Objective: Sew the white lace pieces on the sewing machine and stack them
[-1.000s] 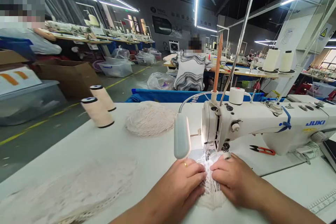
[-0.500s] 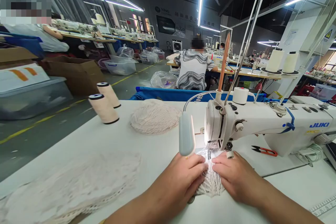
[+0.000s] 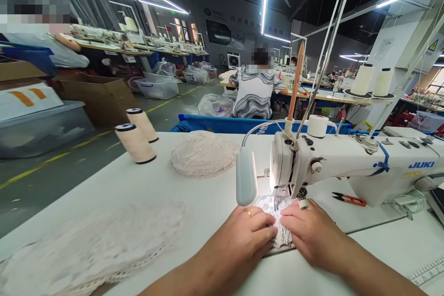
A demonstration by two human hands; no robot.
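Observation:
A white lace piece lies under the needle and presser foot of a white sewing machine. On its left side my left hand, with a gold ring, holds the lace with bent fingers pressed down. My right hand grips the right edge, its fingers together close to the presser foot. Part of the lace shows beyond the fingers by the foot; the rest under my hands is hidden. A lit lamp on a bendable neck hangs just above my left hand.
A lace pile lies behind, another lace stack at front left. Two thread cones stand at the table's left edge. Red-handled thread snips rest under the machine arm. A co-worker sits ahead.
The lace has moved forward under the foot, so less of it shows on my side and more beyond. My left hand has shifted slightly; my right hand stays nearly in place.

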